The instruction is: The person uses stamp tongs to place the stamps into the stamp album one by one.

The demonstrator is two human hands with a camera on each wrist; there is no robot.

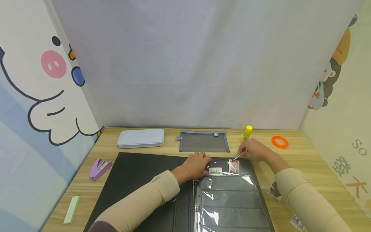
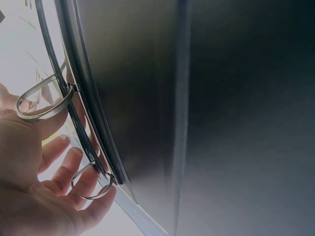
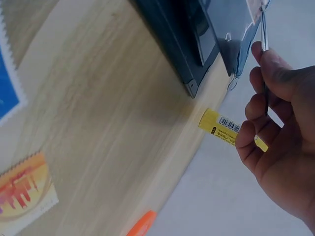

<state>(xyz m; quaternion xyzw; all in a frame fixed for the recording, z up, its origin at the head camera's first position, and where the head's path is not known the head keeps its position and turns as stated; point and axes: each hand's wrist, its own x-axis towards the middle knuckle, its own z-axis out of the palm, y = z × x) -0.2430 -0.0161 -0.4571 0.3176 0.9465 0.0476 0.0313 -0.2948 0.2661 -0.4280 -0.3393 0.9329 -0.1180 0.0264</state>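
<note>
Paper, we judge, makes the small reddish-brown rectangular stamp [image 1: 233, 167] nearly weightless, bendable and easily creased or torn; we would take it flat and lightly by its upper margin, where the slim silvery metal tweezers [image 1: 237, 157] meet it. It lies left of the right grip [image 1: 251, 150], in the top row of the clear glossy plastic pocket page [image 1: 232, 198]; how deeply it is tucked in, we cannot tell. The page looks slick and floppy, best steadied beside its rings. Our right grip pinches the tweezers; our left grip [image 1: 195, 165] rests at the page's inner edge, whether grasping it we cannot tell.

We count one stamp at the tweezers, one pale green rectangular stamp [image 1: 215, 171] between the grips, at least two loose rectangular paper stamps [image 3: 27, 194] on the wooden bench [image 1: 301, 151] nearer us than the right grip, two silvery metal rings [image 2: 47, 114] by the left grip, and one yellow cylindrical glue stick [image 1: 247, 132] just beyond the right grip
</note>
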